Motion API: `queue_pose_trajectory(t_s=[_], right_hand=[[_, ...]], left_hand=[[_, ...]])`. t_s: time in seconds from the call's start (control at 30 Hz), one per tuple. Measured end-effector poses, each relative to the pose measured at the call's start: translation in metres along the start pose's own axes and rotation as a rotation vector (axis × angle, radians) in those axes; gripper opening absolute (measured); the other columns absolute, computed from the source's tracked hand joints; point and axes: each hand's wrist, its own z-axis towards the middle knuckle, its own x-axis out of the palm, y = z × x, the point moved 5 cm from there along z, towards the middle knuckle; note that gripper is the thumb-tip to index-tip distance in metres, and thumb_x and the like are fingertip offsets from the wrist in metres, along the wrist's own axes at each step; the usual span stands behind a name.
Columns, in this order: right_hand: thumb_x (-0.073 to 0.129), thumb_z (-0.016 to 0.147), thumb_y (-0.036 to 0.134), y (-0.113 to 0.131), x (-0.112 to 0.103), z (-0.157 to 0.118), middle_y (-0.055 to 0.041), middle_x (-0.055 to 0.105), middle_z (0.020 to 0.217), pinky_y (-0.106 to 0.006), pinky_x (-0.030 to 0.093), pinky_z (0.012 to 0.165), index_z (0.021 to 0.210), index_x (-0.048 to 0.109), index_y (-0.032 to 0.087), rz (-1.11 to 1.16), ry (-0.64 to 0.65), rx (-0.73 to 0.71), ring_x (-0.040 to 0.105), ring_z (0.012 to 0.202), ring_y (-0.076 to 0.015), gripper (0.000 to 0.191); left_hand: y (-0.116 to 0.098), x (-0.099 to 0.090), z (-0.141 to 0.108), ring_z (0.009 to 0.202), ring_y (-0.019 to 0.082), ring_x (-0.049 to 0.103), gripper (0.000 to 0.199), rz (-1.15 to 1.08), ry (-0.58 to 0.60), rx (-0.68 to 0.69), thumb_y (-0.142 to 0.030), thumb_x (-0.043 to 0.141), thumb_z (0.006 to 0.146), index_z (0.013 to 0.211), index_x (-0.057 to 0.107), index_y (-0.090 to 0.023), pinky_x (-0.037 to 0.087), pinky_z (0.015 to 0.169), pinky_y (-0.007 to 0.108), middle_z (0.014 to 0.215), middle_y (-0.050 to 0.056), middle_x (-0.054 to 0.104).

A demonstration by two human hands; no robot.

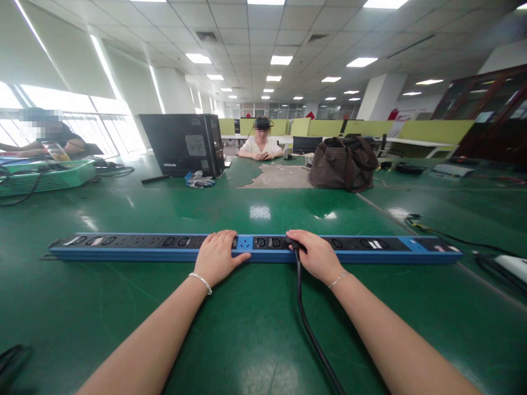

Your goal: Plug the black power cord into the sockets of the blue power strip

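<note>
Strip (135, 254) lies crosswise on green table (123, 208), left hand (218, 255) spread over it unclenched, right hand (319, 255) gripping plug (293, 241) against its top, seating hidden; sideways tug from cord (307, 321) could skew plug, or weak bracing let strip slide.

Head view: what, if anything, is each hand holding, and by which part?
The right hand holds the black cable by its plug end. The left hand lies across the blue power strip; whether it grips cannot be told.
</note>
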Motion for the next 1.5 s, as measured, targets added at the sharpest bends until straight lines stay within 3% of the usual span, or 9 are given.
queue_pose_trajectory(t_s=[0.87,1.13,1.27,1.5], right_hand=[[0.052,0.079,0.016,0.009,0.002,-0.005,-0.0054,0.067,0.109,-0.032,0.050,0.091,0.104,0.064,0.018,-0.082,-0.026,0.014,0.061,0.101,-0.0176,0.028],[0.050,0.082,0.020,0.012,0.007,-0.010,-0.0078,0.066,0.107,-0.034,0.049,0.088,0.105,0.062,0.017,-0.118,-0.137,0.022,0.061,0.099,-0.0188,0.026],[0.050,0.084,0.023,0.017,0.007,-0.008,-0.0084,0.066,0.104,-0.036,0.047,0.090,0.103,0.062,0.017,-0.185,-0.142,-0.011,0.058,0.099,-0.0207,0.023],[0.051,0.085,0.029,0.019,0.005,-0.006,-0.0083,0.062,0.098,-0.034,0.046,0.078,0.100,0.064,0.020,-0.342,-0.091,0.050,0.054,0.088,-0.0211,0.022]], left_hand=[[-0.001,0.000,-0.001,0.117,0.027,0.051,0.060,0.015,0.040,-0.015,-0.058,0.049,0.079,0.120,0.051,-0.014,0.034,0.102,0.045,0.124,0.014,0.058],[-0.002,-0.002,0.000,0.115,0.027,0.052,0.060,0.030,0.054,-0.020,-0.058,0.050,0.078,0.119,0.052,-0.014,0.035,0.100,0.043,0.122,0.013,0.059],[-0.003,-0.002,-0.001,0.113,0.027,0.053,0.060,0.035,0.036,-0.019,-0.058,0.050,0.078,0.118,0.053,-0.014,0.036,0.099,0.043,0.121,0.013,0.060],[-0.003,-0.002,-0.001,0.112,0.027,0.054,0.059,0.053,0.026,-0.010,-0.058,0.050,0.078,0.117,0.053,-0.015,0.036,0.098,0.042,0.120,0.012,0.060]])
